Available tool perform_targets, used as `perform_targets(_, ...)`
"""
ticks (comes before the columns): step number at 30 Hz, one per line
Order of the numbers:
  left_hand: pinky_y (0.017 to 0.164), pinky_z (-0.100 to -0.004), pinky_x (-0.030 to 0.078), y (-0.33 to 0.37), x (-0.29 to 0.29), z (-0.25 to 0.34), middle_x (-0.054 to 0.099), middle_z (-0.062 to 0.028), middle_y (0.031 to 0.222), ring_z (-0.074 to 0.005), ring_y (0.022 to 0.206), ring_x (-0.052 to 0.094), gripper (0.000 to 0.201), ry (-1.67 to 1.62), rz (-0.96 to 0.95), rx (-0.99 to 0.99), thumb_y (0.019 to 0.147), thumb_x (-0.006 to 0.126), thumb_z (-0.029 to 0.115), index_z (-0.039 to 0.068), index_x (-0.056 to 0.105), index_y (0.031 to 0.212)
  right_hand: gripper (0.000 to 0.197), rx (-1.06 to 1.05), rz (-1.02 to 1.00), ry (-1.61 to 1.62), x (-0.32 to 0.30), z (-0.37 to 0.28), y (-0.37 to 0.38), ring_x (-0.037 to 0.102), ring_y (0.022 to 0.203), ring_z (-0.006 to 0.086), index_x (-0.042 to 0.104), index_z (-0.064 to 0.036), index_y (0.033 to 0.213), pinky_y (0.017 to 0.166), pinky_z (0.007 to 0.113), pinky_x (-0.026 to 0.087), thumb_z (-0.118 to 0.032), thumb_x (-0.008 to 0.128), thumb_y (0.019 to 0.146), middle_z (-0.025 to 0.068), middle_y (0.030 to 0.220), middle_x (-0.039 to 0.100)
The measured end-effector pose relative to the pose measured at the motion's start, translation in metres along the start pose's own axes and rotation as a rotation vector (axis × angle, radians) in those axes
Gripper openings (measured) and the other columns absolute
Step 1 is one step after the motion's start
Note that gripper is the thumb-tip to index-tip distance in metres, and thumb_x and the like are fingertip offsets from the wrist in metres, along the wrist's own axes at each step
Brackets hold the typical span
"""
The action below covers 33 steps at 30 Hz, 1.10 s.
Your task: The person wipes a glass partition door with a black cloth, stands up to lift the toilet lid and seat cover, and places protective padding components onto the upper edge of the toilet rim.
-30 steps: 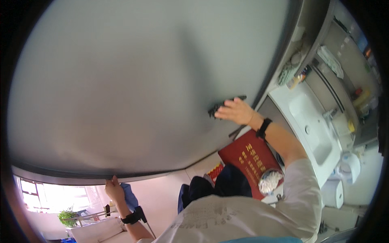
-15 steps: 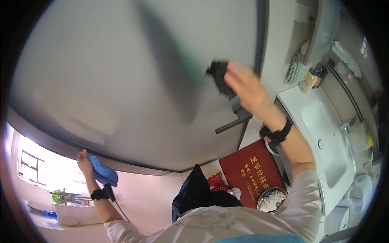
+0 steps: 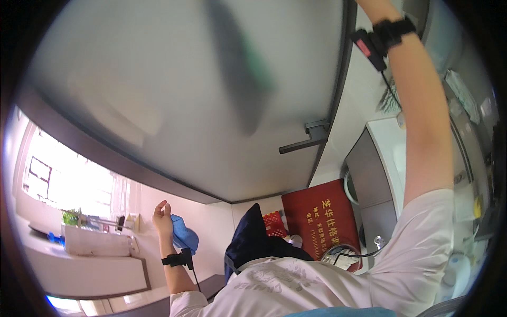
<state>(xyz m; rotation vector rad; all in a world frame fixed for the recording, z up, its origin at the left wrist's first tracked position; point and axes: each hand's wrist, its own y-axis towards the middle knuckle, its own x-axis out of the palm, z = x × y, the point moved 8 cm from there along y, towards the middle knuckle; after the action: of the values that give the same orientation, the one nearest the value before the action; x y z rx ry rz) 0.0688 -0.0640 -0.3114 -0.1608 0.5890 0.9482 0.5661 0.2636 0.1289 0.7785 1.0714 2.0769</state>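
At the lower left my left hand is closed on a blue cloth, which bunches out on the palm side. A black strap circles that wrist. My right arm stretches up past the right edge of a large frosted glass door with a dark frame. The picture's top edge cuts off my right hand, so it and whatever it holds are hidden. A black lever handle sticks out from the door's right side. Dark and green blurred shapes show through the glass.
A white washbasin counter runs along the right, beneath my right arm. Below lies a red mat, with a metal bowl holding pale cloth. A bright window and a green plant are at the left.
My right hand, which had a black cloth against the glass, has gone up out of the picture. My left hand, with the blue cloth, shows further right. The whole view has shifted.
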Motion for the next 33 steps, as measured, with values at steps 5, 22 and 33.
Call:
perform_targets(5,0.045,-0.0206,0.029,-0.049,-0.008,-0.015,0.046,0.0057,0.059,-0.0029,0.050,0.038,0.023,0.093,0.022,-0.041,0.086,0.062,0.018,0.003,0.064,0.103,0.049,0.179,-0.088,0.165,-0.023,-0.047,-0.087,0.053,0.094,0.0308,0.062,-0.0145,0.115,0.079,0.037,0.046,0.008,0.053,0.072,0.0106,0.104,0.057)
perform_targets(22,0.047,-0.0221,0.031,-0.076,0.016,0.022,0.050,0.0041,0.059,-0.0048,0.052,0.041,0.022,0.150,0.007,0.029,0.084,0.064,0.022,0.004,0.068,0.096,0.049,0.432,-0.882,0.550,-0.087,-0.181,-0.320,0.051,0.096,0.0231,0.063,-0.0155,0.111,0.077,0.032,0.050,0.008,0.054,0.069,0.0045,0.103,0.052)
perform_targets(33,0.047,-0.0230,0.032,-0.040,0.052,0.006,0.048,0.0036,0.058,-0.0046,0.052,0.041,0.022,0.074,-0.123,0.058,0.085,0.064,0.022,0.005,0.068,0.098,0.038,0.392,-0.288,0.313,-0.061,-0.079,-0.058,0.052,0.087,0.0306,0.064,-0.0114,0.108,0.076,0.036,0.045,0.008,0.052,0.078,0.0125,0.097,0.056)
